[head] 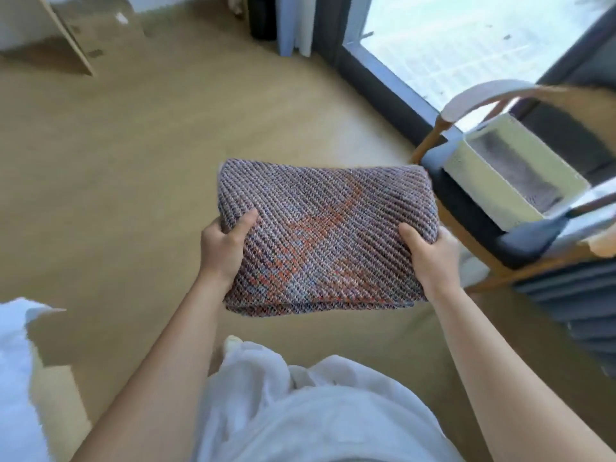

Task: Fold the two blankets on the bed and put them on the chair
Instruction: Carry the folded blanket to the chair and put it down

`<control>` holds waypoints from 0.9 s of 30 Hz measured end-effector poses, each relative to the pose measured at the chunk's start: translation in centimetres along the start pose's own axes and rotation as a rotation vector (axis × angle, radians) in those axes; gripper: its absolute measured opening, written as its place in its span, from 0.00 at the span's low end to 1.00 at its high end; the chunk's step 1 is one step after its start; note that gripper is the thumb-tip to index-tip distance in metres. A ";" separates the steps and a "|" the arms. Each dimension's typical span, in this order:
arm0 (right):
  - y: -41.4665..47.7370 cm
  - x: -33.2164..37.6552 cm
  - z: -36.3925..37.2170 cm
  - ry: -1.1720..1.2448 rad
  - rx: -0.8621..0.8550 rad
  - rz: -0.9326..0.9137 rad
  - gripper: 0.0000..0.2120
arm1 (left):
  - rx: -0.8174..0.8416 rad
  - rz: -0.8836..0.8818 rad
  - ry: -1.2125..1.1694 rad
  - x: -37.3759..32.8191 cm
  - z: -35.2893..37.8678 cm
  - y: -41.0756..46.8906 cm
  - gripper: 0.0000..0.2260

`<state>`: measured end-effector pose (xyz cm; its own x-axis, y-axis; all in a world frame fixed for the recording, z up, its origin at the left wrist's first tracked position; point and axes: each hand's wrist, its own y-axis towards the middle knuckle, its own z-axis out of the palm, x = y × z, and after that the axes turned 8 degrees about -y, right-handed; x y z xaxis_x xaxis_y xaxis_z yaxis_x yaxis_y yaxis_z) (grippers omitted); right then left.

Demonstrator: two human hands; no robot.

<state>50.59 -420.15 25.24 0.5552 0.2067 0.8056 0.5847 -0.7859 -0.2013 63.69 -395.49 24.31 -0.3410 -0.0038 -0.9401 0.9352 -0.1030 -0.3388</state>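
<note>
Tan flooring spreads under everything, with a big window bright at 1 o'clock and the corner of the bed (20,361) white at 8 o'clock.

My left hand (222,243) and right hand (430,258) each have a grip on the near side corners of one folded knit blanket (320,235), thumbs pressed on top, fingers hidden underneath. It is a thick purple-grey bundle with orange patterning, held level in the air over the floor, just beside the chair (520,241) at 3 o'clock and not yet over its seat.

On that dark seat cushion already sits a pale folded thing (520,168) with a grey middle (I take it for the other blanket, though motion blur leaves me unsure).

What could go wrong, as I judge it: the far half of the bundle is unsupported, so if my thumbs slacken while I swing it right, the layers could slide apart and unfold. The curved wooden backrest and arm stand between me and the seat from this angle; catching an edge there would drag the fold open. Setting it off-centre on the pale pile might tip both to the floor.

Count: two hands, one knit blanket in them, one pale folded item on the seat, one chair, one bed corner.
</note>
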 end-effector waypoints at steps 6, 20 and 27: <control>5.8 -1.3 -5.3 0.101 -0.309 0.139 0.17 | 0.285 0.010 0.055 -2.8 12.9 7.6 0.09; 19.6 -1.7 -10.8 0.236 -0.863 0.494 0.13 | 0.860 -0.005 0.361 -7.2 42.1 20.4 0.13; 26.2 -4.0 -14.8 0.296 -0.966 0.560 0.15 | 0.963 -0.050 0.372 -6.5 53.8 21.8 0.15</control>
<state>55.00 -450.19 25.01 0.3588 -0.3559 0.8629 -0.4670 -0.8689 -0.1642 81.17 -451.25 25.07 -0.1726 0.3133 -0.9338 0.3922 -0.8478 -0.3569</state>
